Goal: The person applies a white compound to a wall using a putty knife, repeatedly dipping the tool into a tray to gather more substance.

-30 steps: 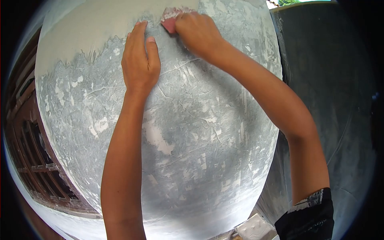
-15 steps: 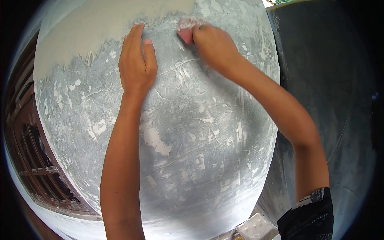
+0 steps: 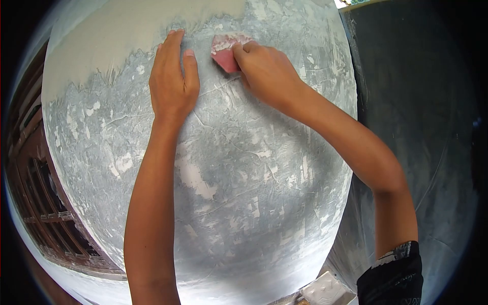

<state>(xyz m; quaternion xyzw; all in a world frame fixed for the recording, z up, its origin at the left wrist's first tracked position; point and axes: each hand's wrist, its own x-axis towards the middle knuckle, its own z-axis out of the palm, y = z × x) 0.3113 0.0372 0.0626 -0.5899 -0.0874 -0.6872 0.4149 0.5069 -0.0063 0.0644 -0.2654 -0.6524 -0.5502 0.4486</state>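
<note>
My left hand (image 3: 174, 76) lies with its palm side against the grey, patchy wall (image 3: 229, 168), fingers pointing up and the thumb apart; nothing is in it. To its right, my right hand (image 3: 264, 71) grips a pink scraper (image 3: 226, 58) by its right side. Whitish paste covers the scraper's upper edge, which is at the wall. The scraper is a little below the border of a smooth beige coat (image 3: 122, 38) that covers the wall's upper left.
A brown wooden frame with dark openings (image 3: 48, 188) stands at the left. On the right is a dark grey wall (image 3: 417, 101). A container with pale paste (image 3: 325, 292) shows at the bottom, near my right sleeve.
My right hand and the pink scraper have moved left and slightly down across the wall, closer to my left hand. My left hand has stayed almost in place.
</note>
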